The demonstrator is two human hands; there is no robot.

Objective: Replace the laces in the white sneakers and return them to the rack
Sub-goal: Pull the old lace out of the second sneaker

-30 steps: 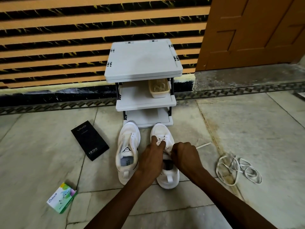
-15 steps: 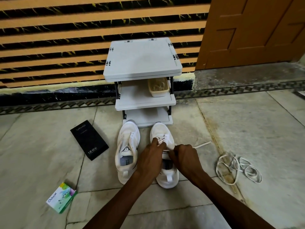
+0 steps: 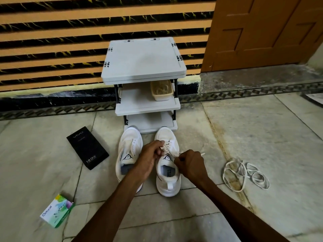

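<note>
Two white sneakers stand side by side on the floor, toes toward the grey rack (image 3: 147,105). The left sneaker (image 3: 128,145) has no lace that I can see. The right sneaker (image 3: 167,179) is partly laced near its toe. My left hand (image 3: 151,154) pinches the lace (image 3: 166,148) over the right sneaker's eyelets. My right hand (image 3: 190,163) grips the lace's other end, whose tip (image 3: 202,154) sticks out past my knuckles. A loose tangle of laces (image 3: 244,173) lies on the floor to the right.
A beige basket (image 3: 161,92) sits on the rack's middle shelf. A black phone box (image 3: 87,147) lies left of the sneakers, and a green and white small box (image 3: 56,210) lies nearer me. A striped wall and brown door (image 3: 262,32) stand behind.
My right hand has pulled back and to the right, drawing the lace end out of the right sneaker. My left hand stays at the eyelets. The sneaker's tongue and opening are now uncovered.
</note>
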